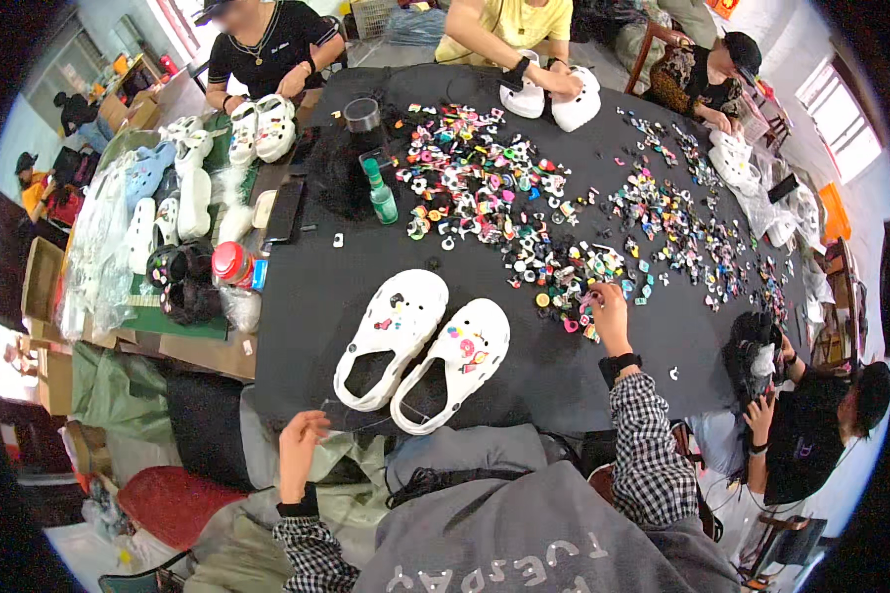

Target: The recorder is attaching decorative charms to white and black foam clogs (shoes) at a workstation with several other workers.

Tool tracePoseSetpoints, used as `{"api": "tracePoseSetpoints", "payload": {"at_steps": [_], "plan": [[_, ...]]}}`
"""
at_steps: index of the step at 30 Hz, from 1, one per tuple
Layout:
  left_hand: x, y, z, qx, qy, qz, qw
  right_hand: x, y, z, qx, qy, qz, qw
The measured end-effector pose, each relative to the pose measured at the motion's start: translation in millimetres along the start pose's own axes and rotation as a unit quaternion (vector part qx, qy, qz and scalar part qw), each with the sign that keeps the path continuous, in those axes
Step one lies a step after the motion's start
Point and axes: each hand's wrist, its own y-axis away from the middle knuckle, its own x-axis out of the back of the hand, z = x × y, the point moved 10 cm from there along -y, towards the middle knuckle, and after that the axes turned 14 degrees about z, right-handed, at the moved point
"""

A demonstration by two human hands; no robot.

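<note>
Fingertips of the right hand (605, 301) are pinched together in the scatter of small multicoloured plastic shoe charms (524, 212) on the black cloth-covered table (297, 296); whether a single charm is clamped between them cannot be told at this size. A black wrist strap sits on that wrist, checked sleeve behind it.

Left hand (300, 443) sits at the near table edge, fingers curled loosely and slightly apart, touching a thin clear plastic sheet (351, 417); a firm grip cannot be confirmed.

Pair of white perforated foam clogs (420, 346) lies between the hands, toes toward 1 o'clock, heels near the left hand. Both uppers carry a few coloured charms. The clogs lie at 9 o'clock from the right hand, near but apart from it.

Charm scatter spreads from 12 to 3 o'clock of the clogs. Green plastic bottle (380, 198) stands at 12 o'clock of the clogs, red-capped jar (235, 265) at 10 o'clock, more white clogs (193, 178) piled beyond it.

Other people sit around the table; one at the far side holds a white clog pair (552, 99).
</note>
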Motion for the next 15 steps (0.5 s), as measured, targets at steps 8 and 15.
{"api": "tracePoseSetpoints", "payload": {"at_steps": [8,15], "plan": [[9.9,-23.4,91.9,-0.131,-0.009,0.183,0.974,-2.2,3.3,-5.3,-0.016,-0.027,0.004,1.0],[-64.5,7.2,186.6,-0.363,-0.01,0.14,0.921,7.0,9.3,-8.7,-0.043,-0.051,0.003,0.998]]}}
